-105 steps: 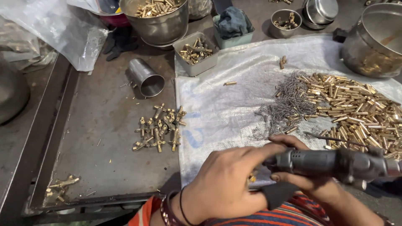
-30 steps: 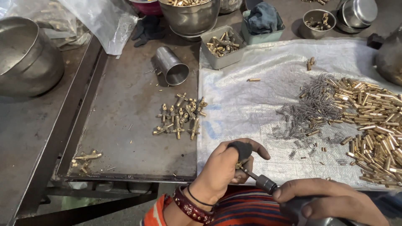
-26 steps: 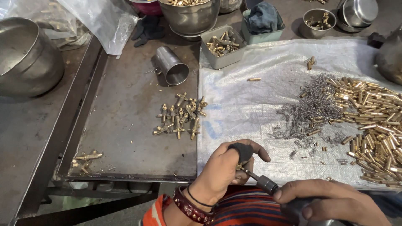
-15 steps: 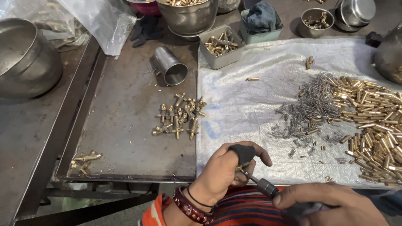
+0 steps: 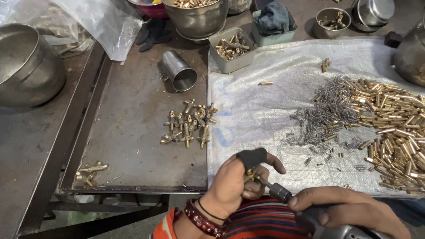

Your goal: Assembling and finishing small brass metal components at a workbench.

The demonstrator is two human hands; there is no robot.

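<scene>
Small brass valve fitting pinched in left hand at near edge, grey power screwdriver gripped by right hand, bit tip touching fitting from the right.

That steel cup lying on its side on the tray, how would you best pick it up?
Grip the steel cup across its round body, coming from above. It lies tipped over with its open mouth facing the near edge, so the smooth curved sides are exposed; nothing crowds them but a few loose springs.

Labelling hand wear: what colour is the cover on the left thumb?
Black, on the left hand's thumb cover; head view.
</scene>
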